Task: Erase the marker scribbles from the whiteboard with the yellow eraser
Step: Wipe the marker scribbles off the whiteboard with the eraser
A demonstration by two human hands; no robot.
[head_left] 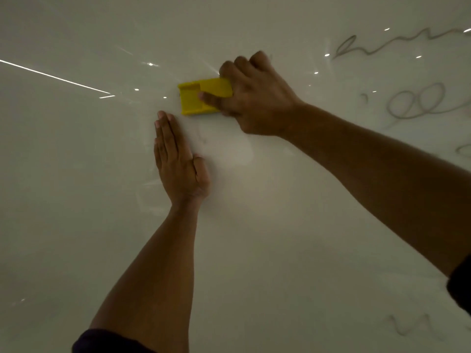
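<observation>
Eraser (201,99), yellow and flat against the whiteboard (76,174), sits just above the centre of the frame, gripped at its right end by the right hand (251,98) with the thumb across its back and the fingers curled over the top edge. The left hand (178,161) lies flat just below it, fingers straight and together, holding nothing. The board around both hands looks clean; grey scribbles (420,103) remain at the right edge, with 1 wavy line (397,43) at upper right and a faint mark (410,324) at lower right. To wipe well, I would keep the pad flat, press evenly, and sweep rightward in overlapping passes.
</observation>
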